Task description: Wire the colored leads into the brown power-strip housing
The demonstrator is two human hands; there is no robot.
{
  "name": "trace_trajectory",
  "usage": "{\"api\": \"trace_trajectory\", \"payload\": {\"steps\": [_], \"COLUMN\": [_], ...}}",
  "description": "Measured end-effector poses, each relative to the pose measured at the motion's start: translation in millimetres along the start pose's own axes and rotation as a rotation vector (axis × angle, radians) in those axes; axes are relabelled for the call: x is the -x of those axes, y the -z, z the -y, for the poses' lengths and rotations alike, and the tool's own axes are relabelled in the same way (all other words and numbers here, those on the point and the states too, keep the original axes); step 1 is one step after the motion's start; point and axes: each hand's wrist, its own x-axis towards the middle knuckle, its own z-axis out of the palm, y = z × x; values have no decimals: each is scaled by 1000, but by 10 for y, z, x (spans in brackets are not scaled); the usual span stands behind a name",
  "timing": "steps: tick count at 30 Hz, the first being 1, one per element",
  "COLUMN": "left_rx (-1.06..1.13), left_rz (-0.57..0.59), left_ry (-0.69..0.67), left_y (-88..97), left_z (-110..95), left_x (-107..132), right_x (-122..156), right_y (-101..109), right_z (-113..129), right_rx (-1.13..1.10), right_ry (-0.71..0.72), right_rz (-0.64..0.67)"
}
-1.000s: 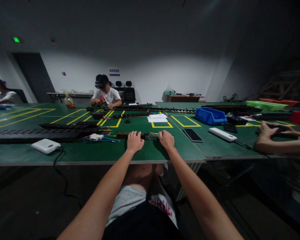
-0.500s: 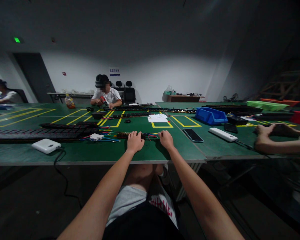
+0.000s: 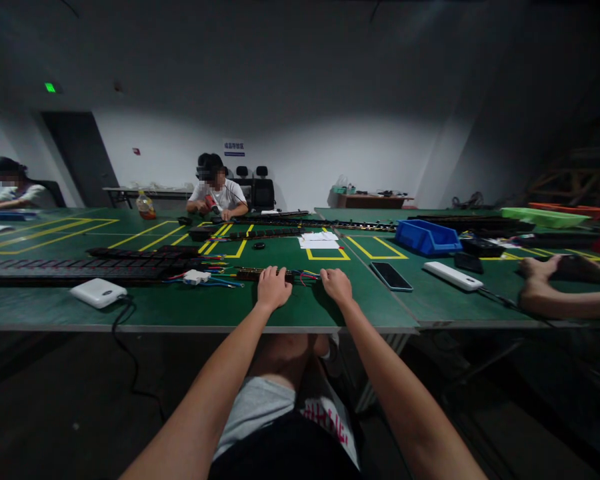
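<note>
A dark, sleeved wire harness (image 3: 249,274) lies on the green table (image 3: 300,313) in front of me, with thin coloured wires (image 3: 306,275) coming out of its right end. My left hand (image 3: 274,288) rests over the harness from above, its fingers bent around it. Just to the right, my right hand (image 3: 336,285) has its fingers curled closed at the tips of the coloured wires. The fingertips are partly hidden. Left of the harness, a white connector (image 3: 197,276) sits among blue and red wires, beside long black wrapped bundles (image 3: 105,268).
A white power bank (image 3: 99,293) with a cable lies left. To the right are a phone (image 3: 391,275), another white power bank (image 3: 453,275) and a blue bin (image 3: 427,237). Papers (image 3: 321,240) lie beyond my hands. A co-worker's arms (image 3: 565,293) reach in at right; another person (image 3: 217,190) works opposite.
The view has shifted slightly. The red wire that looped near my right hand now lies straighter with the other wires. Both hands stay at the harness.
</note>
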Motion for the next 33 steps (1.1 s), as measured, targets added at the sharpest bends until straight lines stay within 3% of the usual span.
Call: {"api": "trace_trajectory", "payload": {"steps": [8, 12, 18, 28, 33], "left_rx": [-4, 7, 5, 13, 14], "left_rz": [4, 13, 7, 12, 10], "left_ry": [-3, -3, -7, 1, 1], "left_y": [22, 28, 5, 61, 70], "left_z": [-4, -5, 8, -22, -26], "left_x": [-2, -2, -4, -2, -2], "right_x": [12, -13, -34, 25, 29], "right_y": [24, -7, -49, 0, 13], "right_z": [8, -34, -41, -7, 12], "right_rx": [-13, -36, -60, -44, 20], "right_ry": [-95, -41, 51, 44, 47], "right_rz": [-37, 1, -77, -145, -54]}}
